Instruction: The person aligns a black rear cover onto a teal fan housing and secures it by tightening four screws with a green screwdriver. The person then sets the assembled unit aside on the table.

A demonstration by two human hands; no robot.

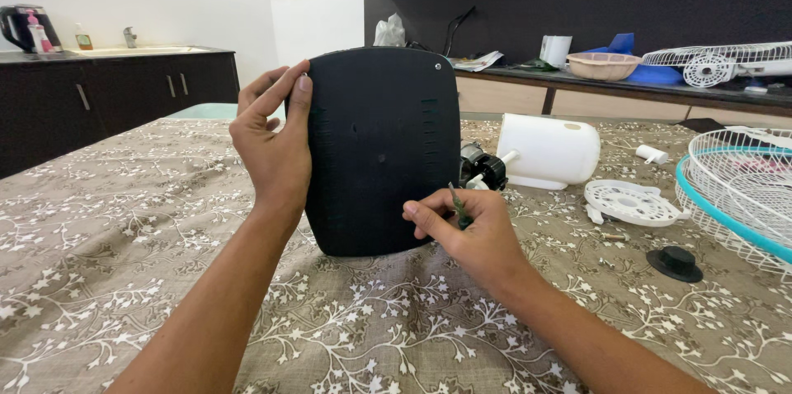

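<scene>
We see a table [99, 221] covered in a grey-brown cloth with a white vine pattern. Near its middle a black, rounded-rectangle fan base [381, 150] stands on edge, its flat underside facing us. Our left hand [272, 142] grips the base's upper left edge, fingers curled over the rim and thumb pressed flat on the face. Our right hand [466, 233] rests at the base's lower right corner, closed around a small green-handled screwdriver [459, 208] whose tip points upward. Along the table's right edge lies a white and teal fan grille [738, 196]. Behind the base sits a white motor housing [549, 150], with a white round plate [631, 200] and a small black cap [675, 263] nearby.
</scene>
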